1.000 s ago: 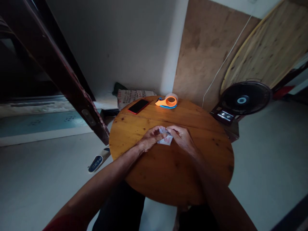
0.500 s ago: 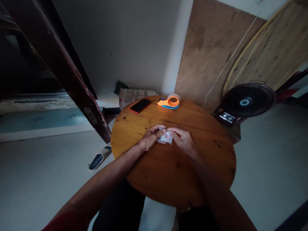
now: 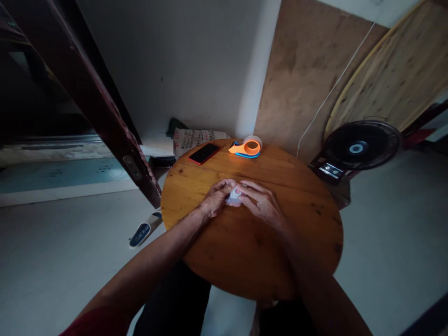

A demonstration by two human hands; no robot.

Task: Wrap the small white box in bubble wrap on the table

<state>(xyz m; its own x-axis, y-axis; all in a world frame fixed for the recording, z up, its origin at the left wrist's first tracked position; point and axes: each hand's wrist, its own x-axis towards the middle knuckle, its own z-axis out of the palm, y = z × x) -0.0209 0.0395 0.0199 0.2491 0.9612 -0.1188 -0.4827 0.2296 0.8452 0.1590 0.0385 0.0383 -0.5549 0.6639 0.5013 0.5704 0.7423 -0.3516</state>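
Both my hands meet over the middle of a round wooden table (image 3: 252, 261). My left hand (image 3: 215, 200) and my right hand (image 3: 262, 203) pinch a small white packet with red print (image 3: 234, 196) between their fingertips, just above the tabletop. Most of the packet is hidden by my fingers. At the table's far edge lie a phone in a red case (image 3: 204, 153) and an orange tape dispenser (image 3: 247, 148) holding a roll of tape.
A black fan (image 3: 360, 144) stands to the right of the table. A dark wooden beam (image 3: 91, 98) slants down on the left. A slipper (image 3: 142, 231) lies on the floor by the table. Wooden boards (image 3: 385, 74) lean against the back wall.
My hands have drawn closer together and folded the packet smaller; less of it shows now. The view shifted slightly.
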